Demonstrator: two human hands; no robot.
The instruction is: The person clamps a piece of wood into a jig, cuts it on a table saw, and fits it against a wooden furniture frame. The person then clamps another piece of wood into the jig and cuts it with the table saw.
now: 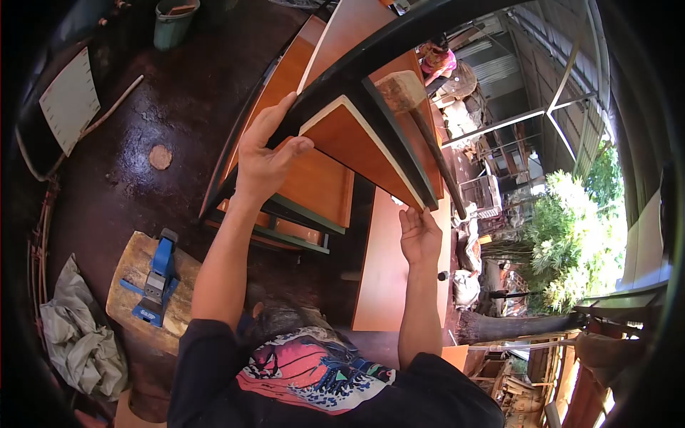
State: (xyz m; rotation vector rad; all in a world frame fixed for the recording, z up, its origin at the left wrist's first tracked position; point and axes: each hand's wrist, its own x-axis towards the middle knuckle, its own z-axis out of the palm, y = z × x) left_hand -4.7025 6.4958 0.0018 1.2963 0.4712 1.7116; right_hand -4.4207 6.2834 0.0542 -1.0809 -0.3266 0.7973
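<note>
Raised before me is an orange-brown wooden panel (367,153) with a pale cut edge, set against a black frame (342,68). My left hand (267,150) is closed round the frame's left side, its thumb near the panel's corner. Lower down, my right hand (419,239) has its fingers curled against the panel's bottom corner, palm partly turned up. Just behind the frame, a mallet (401,91) with a wooden head and long handle rests on a brown board.
A wooden stool (128,285) carries a blue clamp-like tool (157,282). Beside it lies a crumpled sheet (82,335). A shelved wooden piece (314,189) and a long tabletop (378,285) stand below the panel. A green bucket (173,28) is upper left; another person (437,60) is farther back.
</note>
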